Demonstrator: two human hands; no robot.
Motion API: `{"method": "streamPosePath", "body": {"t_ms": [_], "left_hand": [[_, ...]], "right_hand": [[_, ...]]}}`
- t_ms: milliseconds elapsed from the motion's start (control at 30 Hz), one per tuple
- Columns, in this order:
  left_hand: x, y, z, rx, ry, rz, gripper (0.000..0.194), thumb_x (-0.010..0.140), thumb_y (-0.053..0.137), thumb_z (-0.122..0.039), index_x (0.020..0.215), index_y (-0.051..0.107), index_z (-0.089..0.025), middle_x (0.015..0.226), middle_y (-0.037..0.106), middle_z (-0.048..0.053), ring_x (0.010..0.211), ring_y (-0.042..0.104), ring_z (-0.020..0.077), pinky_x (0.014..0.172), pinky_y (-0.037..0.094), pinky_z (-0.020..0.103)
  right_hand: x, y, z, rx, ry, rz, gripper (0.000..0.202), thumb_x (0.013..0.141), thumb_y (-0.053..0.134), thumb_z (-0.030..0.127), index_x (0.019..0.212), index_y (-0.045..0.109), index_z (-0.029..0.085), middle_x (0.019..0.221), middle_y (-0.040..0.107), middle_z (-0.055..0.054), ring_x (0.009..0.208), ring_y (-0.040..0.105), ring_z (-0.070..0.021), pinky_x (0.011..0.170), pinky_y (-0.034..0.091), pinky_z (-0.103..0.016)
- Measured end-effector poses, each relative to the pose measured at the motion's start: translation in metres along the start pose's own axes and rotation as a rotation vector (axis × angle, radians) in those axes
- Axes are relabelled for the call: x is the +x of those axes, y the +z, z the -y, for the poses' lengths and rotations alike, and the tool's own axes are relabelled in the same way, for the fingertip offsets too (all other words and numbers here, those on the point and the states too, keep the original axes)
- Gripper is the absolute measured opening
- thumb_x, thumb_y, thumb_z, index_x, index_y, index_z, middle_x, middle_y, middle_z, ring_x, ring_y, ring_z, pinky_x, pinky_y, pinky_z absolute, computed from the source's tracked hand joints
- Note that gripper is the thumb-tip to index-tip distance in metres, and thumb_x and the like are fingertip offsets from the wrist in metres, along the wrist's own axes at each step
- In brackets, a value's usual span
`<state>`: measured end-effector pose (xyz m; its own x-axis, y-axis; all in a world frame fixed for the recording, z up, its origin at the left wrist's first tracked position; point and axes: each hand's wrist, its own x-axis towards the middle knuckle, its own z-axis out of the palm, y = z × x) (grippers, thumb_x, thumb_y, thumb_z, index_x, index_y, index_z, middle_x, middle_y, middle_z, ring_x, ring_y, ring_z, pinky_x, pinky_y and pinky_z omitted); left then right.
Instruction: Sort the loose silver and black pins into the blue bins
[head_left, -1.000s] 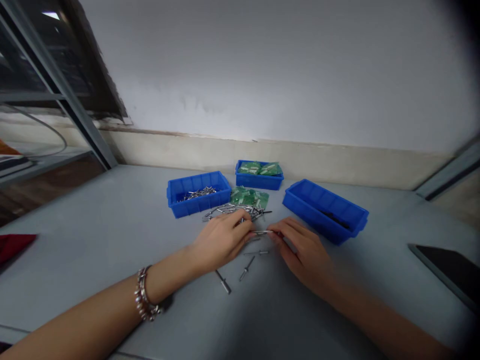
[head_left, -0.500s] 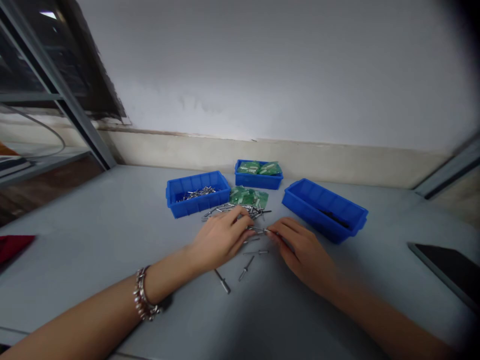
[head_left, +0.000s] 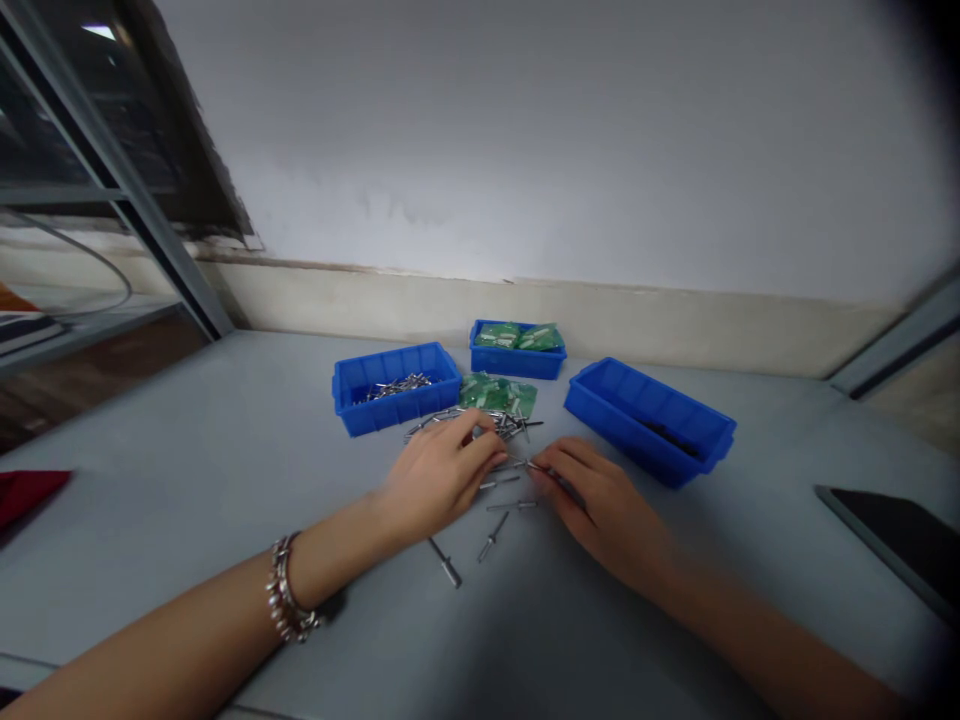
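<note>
Between my two hands lies a thin metal blind rivet (head_left: 520,462), pinched by the fingertips at both ends. My left hand (head_left: 444,470) is closed on its left end, with the palm over the near side of a pile of silvery rivets (head_left: 511,424). Thumb and fingers of my right hand (head_left: 592,490) close on the other end and partly hide it. Several loose rivets (head_left: 492,536) lie on the grey table just below the hands, pointing different ways.
A blue bin (head_left: 396,405) with small metal rivets stands behind left. Another blue bin (head_left: 517,362) holds green packets, and a green packet (head_left: 499,394) lies before it. The right blue bin (head_left: 645,420) has dark pieces inside. A dark flat device (head_left: 892,540) lies far right.
Both hands stay nearly in place. My fingertips have shifted slightly around the rivet, and a little more of the loose rivet below my left fingers shows.
</note>
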<state>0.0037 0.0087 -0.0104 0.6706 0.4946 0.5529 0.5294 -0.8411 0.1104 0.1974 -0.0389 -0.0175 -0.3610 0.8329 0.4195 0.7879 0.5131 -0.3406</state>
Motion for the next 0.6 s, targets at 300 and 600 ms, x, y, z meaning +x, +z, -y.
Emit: {"method": "streamPosePath", "body": {"t_ms": [300,600], "left_hand": [[0.0014,0.0003,0.0007,0.006,0.013,0.141,0.025,0.092,0.033,-0.026,0.088,0.055,-0.014,0.093,0.053,0.007,0.074,0.052,0.0150,0.063,0.047,0.029],[0.0013,-0.0018,0.0005,-0.045,0.017,0.076,0.025,0.092,0.033,-0.025,0.091,0.055,-0.014,0.095,0.052,0.008,0.080,0.053,0.0161,0.069,0.048,0.030]], "right_hand": [[0.0019,-0.0039,0.0008,0.021,-0.029,-0.098,0.019,0.090,0.038,0.022,0.088,0.056,0.019,0.081,0.059,-0.004,0.079,0.055,-0.0182,0.072,0.045,-0.034],[0.0014,0.0000,0.0001,-0.043,-0.017,0.000,0.019,0.089,0.040,0.018,0.085,0.058,0.019,0.081,0.059,-0.005,0.080,0.055,-0.0188,0.072,0.047,-0.034]]}}
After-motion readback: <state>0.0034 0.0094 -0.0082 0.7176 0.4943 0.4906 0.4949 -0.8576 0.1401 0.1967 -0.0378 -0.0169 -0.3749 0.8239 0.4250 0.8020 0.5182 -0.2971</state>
